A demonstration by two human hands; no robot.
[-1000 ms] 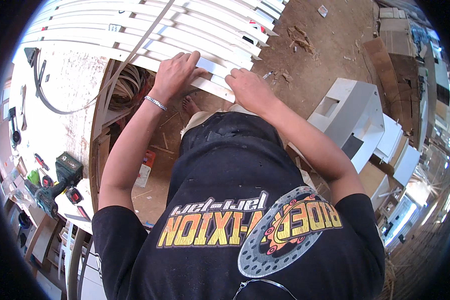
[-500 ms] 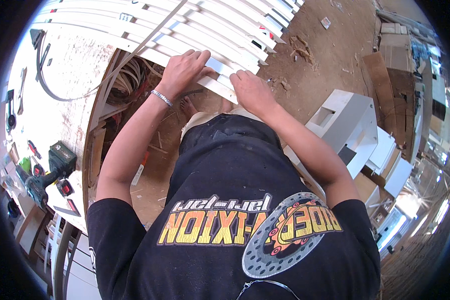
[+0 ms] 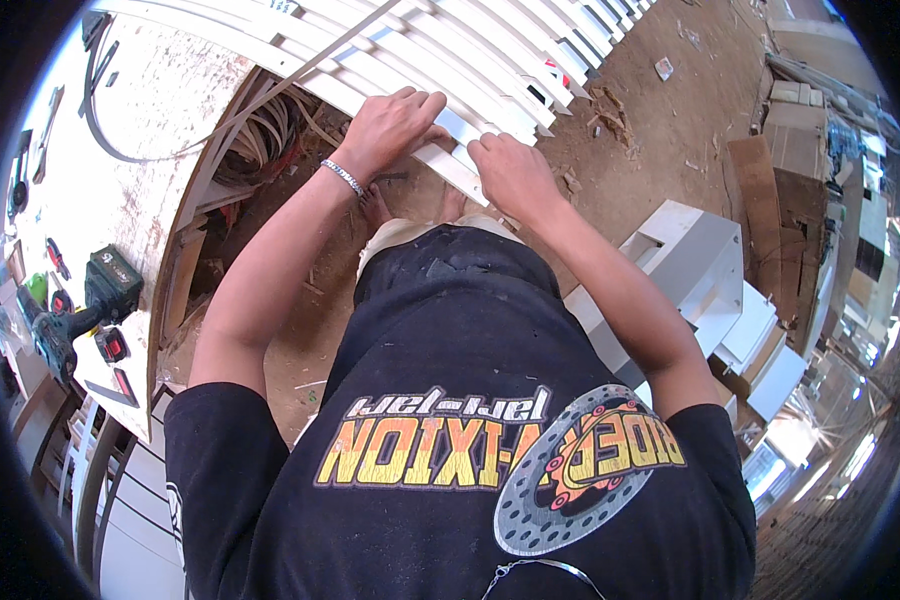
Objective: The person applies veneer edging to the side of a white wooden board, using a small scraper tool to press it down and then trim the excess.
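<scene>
Both of my hands are at the near edge of a white slatted panel (image 3: 350, 100), which stretches away to the far side. My left hand (image 3: 392, 128), below a chain bracelet (image 3: 343, 177), curls its fingers over the white edge board. To its right, my right hand (image 3: 516, 178) is closed around the end of that same board, knuckles up. The fingertips of both hands are partly hidden. A long thin pale strip (image 3: 300, 72) lies across the slats and loops down onto the workbench at the left.
The workbench (image 3: 155, 115) holds a cordless drill (image 3: 80, 310), a battery (image 3: 111, 344) and other hand tools. Coiled strips (image 3: 270, 130) sit beneath it. At right, white box-like cabinet pieces (image 3: 685, 265) and cardboard (image 3: 755, 185) stand on the dirt floor, with scraps (image 3: 610, 115) beyond.
The view has shifted a little, so panel and hands appear slightly farther right and the bench tools slightly higher. Both hands keep their hold on the edge board.
</scene>
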